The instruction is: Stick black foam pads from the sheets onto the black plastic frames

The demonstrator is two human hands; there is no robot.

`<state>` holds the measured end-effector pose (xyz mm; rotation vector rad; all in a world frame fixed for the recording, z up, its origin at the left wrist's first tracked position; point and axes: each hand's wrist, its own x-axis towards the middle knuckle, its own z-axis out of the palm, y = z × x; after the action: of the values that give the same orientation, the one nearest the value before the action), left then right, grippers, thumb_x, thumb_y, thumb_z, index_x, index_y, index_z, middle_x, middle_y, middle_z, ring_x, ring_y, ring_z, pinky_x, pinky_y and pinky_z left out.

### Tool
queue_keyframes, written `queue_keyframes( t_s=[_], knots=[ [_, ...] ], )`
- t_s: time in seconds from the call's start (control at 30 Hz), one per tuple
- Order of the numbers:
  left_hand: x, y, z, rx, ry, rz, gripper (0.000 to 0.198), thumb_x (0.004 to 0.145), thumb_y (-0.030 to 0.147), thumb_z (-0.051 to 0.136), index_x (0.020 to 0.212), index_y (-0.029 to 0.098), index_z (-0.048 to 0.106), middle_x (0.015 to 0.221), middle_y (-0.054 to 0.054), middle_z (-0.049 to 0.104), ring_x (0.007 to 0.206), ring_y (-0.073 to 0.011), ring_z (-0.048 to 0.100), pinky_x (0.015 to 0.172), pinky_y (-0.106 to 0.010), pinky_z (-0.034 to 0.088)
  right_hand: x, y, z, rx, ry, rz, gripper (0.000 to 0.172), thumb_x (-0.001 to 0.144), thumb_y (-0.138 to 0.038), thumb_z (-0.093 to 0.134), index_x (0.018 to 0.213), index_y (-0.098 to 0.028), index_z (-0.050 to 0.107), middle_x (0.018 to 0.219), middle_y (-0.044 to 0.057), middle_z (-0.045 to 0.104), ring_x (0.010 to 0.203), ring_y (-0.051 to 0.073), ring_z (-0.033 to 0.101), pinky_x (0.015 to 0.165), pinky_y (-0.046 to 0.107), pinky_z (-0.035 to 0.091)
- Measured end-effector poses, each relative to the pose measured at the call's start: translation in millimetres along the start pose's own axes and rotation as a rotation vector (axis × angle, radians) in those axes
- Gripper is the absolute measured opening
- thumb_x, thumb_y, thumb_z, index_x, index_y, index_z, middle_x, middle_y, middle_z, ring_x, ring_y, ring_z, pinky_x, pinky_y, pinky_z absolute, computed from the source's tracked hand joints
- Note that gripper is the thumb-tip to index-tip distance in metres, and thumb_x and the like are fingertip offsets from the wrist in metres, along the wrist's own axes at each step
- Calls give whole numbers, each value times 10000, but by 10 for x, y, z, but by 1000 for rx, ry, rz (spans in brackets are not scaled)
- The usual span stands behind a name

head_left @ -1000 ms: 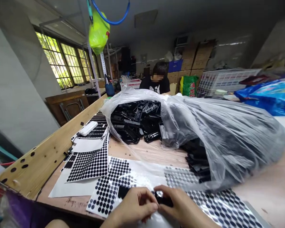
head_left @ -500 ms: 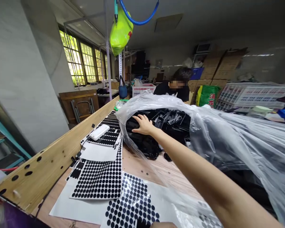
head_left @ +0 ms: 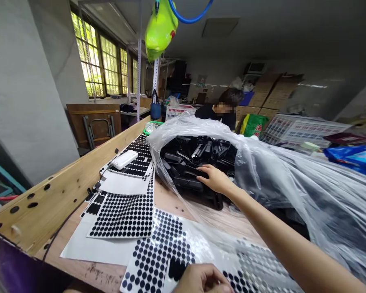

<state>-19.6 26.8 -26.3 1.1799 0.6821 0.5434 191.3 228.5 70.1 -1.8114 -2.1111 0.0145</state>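
A clear plastic bag [head_left: 262, 167] lies on its side with its mouth open, full of black plastic parts [head_left: 183, 162]. My right hand [head_left: 215, 179] is inside the mouth, fingers apart over the parts, with nothing seen in its grasp. At the bottom edge, my left hand [head_left: 201, 278] is curled closed over a sheet of black round dots [head_left: 158, 252]; what its fingers hold, if anything, is hidden. Another dotted sheet [head_left: 125, 215] lies to the left, with a white device [head_left: 125, 159] on the papers above it.
A wooden rail [head_left: 61, 183] runs along the table's left side, with a black cable [head_left: 64, 226] beside it. Behind the bag a person [head_left: 228, 106] leans down. A yellow-green bag [head_left: 160, 32] and a blue hose [head_left: 190, 18] hang overhead.
My right hand has moved right and nearer across the black parts, uncovering those at the left. My left hand has risen further into view at the bottom. The view has shifted slightly.
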Motion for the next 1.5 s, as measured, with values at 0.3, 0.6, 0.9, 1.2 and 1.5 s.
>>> queue_keyframes(
  t_s=[0.3, 0.6, 0.9, 1.2, 1.5],
  knots=[
    [-108, 222, 43, -46, -22, 38, 589, 771, 707, 715, 899, 140, 621, 587, 28, 561, 436, -79, 485, 449, -208, 365, -817, 238, 248, 316, 327, 114, 310, 959, -439, 566, 1121, -253, 754, 1288, 141, 668, 1257, 364, 574, 1111, 585, 414],
    [-67, 310, -50, -558, 134, -38, 538, 735, 565, 844, 1032, 157, 658, 619, 45, 599, 461, -76, 524, 461, -189, 389, -1644, -334, -309, 931, 178, 323, 481, 977, -628, 489, 1045, -213, 722, 931, 103, 760, 807, 248, 727, 710, 408, 625],
    [-74, 360, -40, -680, 79, 71, 772, 698, 822, 707, 979, 107, 791, 866, -98, 714, 793, -196, 642, 684, -293, 549, -2314, -1000, -256, 1537, -249, 608, 397, 788, -584, 806, 865, -201, 734, 751, 27, 717, 652, 161, 661, 623, 275, 553],
    [-60, 409, -10, -573, 218, -74, 601, 684, 531, 902, 1099, 115, 773, 992, -109, 789, 959, -230, 716, 871, -306, 538, -2554, -621, -310, 848, -130, 461, 397, 870, -578, 669, 950, -213, 803, 864, 55, 789, 773, 245, 687, 702, 341, 524],
    [-84, 386, -3, -410, 105, -50, 888, 838, 835, 512, 1354, 116, 582, 632, -22, 697, 518, -169, 656, 693, -338, 577, -2550, 510, -393, 316, -147, 363, 311, 923, -431, 593, 1057, -249, 807, 1112, 64, 812, 1037, 309, 746, 912, 410, 570]
  ],
)
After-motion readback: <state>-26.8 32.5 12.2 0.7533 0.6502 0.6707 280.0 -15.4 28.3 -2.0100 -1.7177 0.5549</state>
